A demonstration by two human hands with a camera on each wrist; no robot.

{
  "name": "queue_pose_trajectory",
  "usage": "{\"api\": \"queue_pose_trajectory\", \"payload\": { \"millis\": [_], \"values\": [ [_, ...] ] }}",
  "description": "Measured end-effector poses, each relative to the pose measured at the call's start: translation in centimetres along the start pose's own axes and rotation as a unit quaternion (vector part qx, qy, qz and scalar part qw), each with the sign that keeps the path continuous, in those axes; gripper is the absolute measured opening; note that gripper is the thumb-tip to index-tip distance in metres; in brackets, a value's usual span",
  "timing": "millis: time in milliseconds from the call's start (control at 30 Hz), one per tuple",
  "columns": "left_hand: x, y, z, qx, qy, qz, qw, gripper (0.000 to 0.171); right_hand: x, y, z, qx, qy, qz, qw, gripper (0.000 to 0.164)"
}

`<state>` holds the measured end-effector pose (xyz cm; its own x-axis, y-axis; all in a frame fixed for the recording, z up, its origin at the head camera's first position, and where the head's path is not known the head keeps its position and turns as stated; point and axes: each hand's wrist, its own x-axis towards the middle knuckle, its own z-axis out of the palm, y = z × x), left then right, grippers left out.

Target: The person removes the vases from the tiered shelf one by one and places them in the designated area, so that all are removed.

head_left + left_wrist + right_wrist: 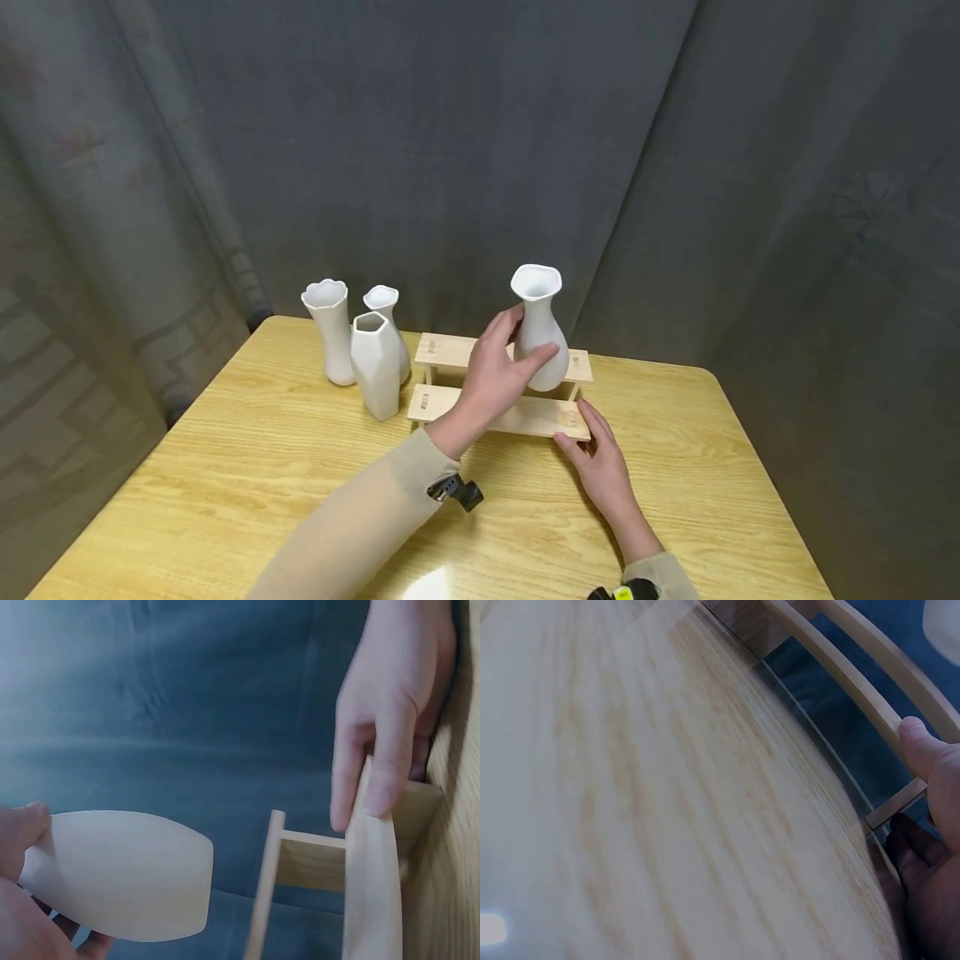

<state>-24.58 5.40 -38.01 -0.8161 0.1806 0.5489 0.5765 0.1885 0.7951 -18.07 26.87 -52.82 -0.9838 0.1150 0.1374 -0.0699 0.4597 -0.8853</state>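
A white vase (542,333) with a flared, wavy rim stands upright in the grip of my left hand (491,367), thumb at its front and fingers behind. In the left wrist view, a gap shows between the vase's base (199,885) and the upper step of the two-step wooden rack (536,414). My right hand (603,467) holds the right end of the rack's lower step, with its thumb (915,735) on the step and other fingers at the end. Part of the rack is hidden behind my left hand and the vase.
Left of the rack, three more white vases stand close together on the wooden table (300,483): a scalloped one (333,333), a faceted one (377,367) and a wavy-rimmed one (384,298) partly behind it. A grey curtain (450,150) hangs behind the table.
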Motion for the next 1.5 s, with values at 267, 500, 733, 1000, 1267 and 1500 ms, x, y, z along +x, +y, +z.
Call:
{"api": "queue_pose_trajectory", "payload": {
  "millis": [267,500,733,1000,1267,1500],
  "values": [
    [-2.8,1.5,-3.7,-0.02,0.005,0.005,0.9998,0.061,0.0,0.0,-0.1,0.003,0.0,-0.002,1.0,0.083],
    [-5.2,1.7,-6.8,-0.026,0.024,0.027,0.999,0.056,-0.1,-0.2,0.0,0.004,-0.001,0.007,1.0,0.084],
    [-7.8,1.3,-9.8,-0.03,0.012,-0.027,0.9991,0.056,-0.1,-0.3,0.0,0.007,-0.005,-0.002,1.0,0.084],
    [-9.4,0.7,-12.8,0.002,0.019,-0.046,0.9988,0.061,-0.4,-0.6,-0.1,0.019,-0.014,0.002,1.0,0.083],
    [-10.7,-0.1,-15.5,0.05,0.045,-0.07,0.9953,0.051,-0.4,-0.6,-0.3,0.018,-0.013,-0.006,1.0,0.082],
    [-11.3,-0.5,-17.4,0.074,0.062,-0.079,0.9922,0.052,-0.2,-0.5,-0.4,0.017,-0.012,-0.008,1.0,0.083]
  ]
}}
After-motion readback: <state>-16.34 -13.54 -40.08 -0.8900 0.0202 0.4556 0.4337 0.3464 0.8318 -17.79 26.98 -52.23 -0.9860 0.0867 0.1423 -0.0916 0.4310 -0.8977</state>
